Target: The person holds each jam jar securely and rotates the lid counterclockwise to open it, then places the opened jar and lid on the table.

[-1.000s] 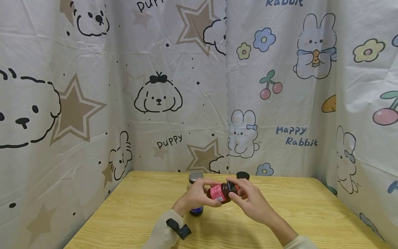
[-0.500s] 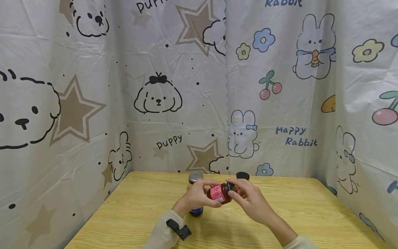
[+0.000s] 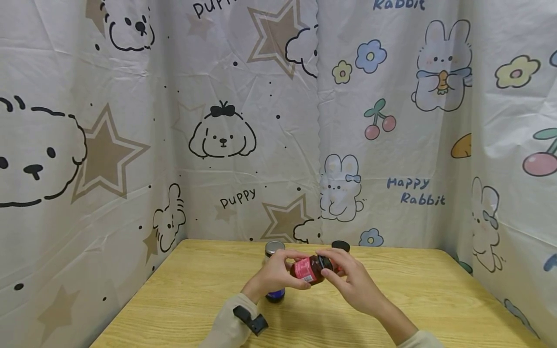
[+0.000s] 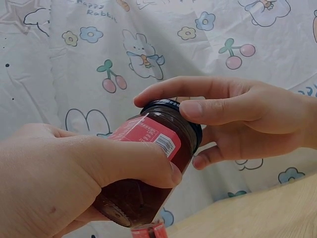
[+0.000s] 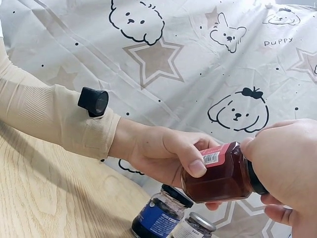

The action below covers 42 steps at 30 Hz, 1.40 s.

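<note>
A glass jar [image 3: 303,270] of dark red-brown contents, with a pink label and a black lid [image 4: 198,134], is held tilted above the table. My left hand [image 3: 276,273] grips its body, the thumb lying across the label side in the left wrist view. On the lid, my right hand [image 3: 354,282] has its thumb and fingers curled round the rim. The lid sits on the jar's mouth. From the right wrist, the back of the right hand [image 5: 290,163] covers part of the lid.
Behind the left hand stand a silver-lidded jar [image 3: 275,247] and a blue-labelled jar [image 5: 158,215]. A black-lidded jar [image 3: 341,245] is partly hidden behind the right hand. Patterned curtains [image 3: 222,193] enclose the back and sides of the wooden table [image 3: 209,261].
</note>
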Each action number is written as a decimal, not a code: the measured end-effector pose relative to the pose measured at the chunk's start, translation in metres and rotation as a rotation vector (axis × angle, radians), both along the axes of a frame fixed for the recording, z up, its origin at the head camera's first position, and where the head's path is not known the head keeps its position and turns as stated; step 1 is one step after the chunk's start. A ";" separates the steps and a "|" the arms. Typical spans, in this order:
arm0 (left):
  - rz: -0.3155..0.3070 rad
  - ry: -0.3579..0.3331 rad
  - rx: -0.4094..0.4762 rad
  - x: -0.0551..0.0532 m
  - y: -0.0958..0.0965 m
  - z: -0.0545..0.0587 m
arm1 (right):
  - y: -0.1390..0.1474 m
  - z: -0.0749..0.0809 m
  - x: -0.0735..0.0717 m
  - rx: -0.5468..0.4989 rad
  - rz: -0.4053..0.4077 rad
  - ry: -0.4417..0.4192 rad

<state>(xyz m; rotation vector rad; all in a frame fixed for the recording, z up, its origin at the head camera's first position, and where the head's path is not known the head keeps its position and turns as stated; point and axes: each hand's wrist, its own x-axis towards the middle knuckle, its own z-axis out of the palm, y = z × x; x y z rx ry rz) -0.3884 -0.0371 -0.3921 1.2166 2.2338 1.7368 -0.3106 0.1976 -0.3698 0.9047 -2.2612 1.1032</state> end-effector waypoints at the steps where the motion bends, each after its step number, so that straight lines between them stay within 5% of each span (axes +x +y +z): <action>1: 0.003 0.001 -0.003 0.000 0.000 0.000 | 0.000 0.000 0.000 0.001 0.005 0.001; 42: -0.011 -0.043 0.021 0.000 -0.001 0.000 | 0.004 -0.001 -0.002 0.068 0.097 0.003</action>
